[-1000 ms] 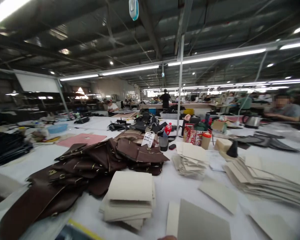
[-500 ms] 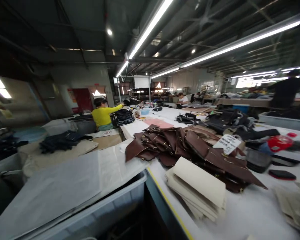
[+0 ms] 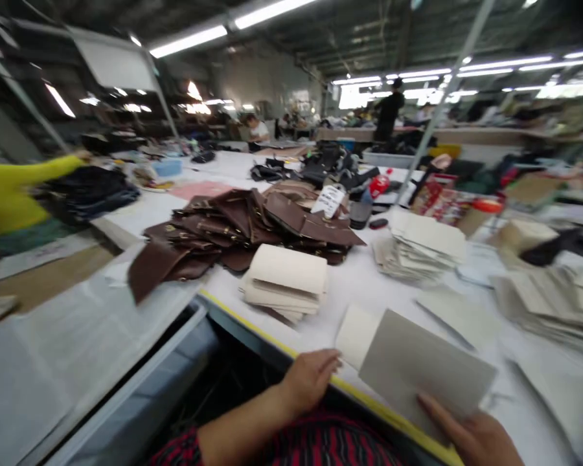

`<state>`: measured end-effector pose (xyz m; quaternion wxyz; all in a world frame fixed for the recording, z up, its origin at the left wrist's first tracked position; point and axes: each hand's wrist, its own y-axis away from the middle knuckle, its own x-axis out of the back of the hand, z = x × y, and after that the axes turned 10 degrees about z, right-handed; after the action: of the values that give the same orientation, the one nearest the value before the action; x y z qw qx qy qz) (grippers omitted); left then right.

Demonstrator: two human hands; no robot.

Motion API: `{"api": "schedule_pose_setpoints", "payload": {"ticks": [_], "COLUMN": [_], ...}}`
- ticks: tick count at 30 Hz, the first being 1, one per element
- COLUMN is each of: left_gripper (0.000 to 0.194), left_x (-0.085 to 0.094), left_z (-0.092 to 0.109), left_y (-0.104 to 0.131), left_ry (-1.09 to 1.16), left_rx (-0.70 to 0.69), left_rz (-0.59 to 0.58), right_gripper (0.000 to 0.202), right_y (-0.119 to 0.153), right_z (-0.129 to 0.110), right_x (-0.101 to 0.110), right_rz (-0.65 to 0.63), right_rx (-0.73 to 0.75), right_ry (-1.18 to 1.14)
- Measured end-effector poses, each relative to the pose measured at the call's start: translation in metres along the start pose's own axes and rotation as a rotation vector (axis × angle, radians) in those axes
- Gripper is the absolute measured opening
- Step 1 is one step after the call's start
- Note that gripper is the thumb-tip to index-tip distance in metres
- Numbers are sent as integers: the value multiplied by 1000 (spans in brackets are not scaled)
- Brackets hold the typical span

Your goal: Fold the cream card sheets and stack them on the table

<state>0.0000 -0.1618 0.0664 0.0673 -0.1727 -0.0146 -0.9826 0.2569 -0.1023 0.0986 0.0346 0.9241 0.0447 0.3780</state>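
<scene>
My left hand (image 3: 313, 378) is at the yellow-marked table edge, its fingers bent and together. Its fingertips meet the near corner of a small cream piece (image 3: 357, 336); whether they grip it is unclear. My right hand (image 3: 473, 437) holds a flat grey sheet (image 3: 425, 366) by its near side, thumb on top and the other fingers hidden. The grey sheet overlaps the cream piece. Beyond my left hand lies a stack of folded cream pieces (image 3: 286, 278), in front of a heap of brown leather-like pieces (image 3: 223, 226) with brass-coloured fittings.
A grey-blue plastic bin (image 3: 126, 395) stands left of the table, partly under a pale sheet (image 3: 43, 369). More cream stacks (image 3: 420, 243) and loose pieces lie to the right. A handwritten tag (image 3: 328, 200) tops the brown heap. A person in yellow (image 3: 14, 194) works at far left.
The view has swung right and down, so the brown heap and bin sit further left. Both my hands have come into view, the right holding the grey sheet.
</scene>
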Motion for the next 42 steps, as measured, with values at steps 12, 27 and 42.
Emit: {"api": "schedule_pose_setpoints", "payload": {"ticks": [12, 27, 42], "left_gripper": [34, 28, 26], "left_x": [11, 5, 2], "left_z": [-37, -55, -64], "left_y": [-51, -45, -45], "left_ry": [-580, -674, -613], "left_rx": [-771, -672, -654], "left_rz": [-48, -60, 2], "right_gripper": [42, 37, 39], "right_y": [-36, -81, -77], "right_z": [11, 11, 18], "right_x": [-18, -53, -63], "right_rz": [7, -92, -373], "right_rx": [-198, -225, -195], "right_ry": [-670, -659, -600]}}
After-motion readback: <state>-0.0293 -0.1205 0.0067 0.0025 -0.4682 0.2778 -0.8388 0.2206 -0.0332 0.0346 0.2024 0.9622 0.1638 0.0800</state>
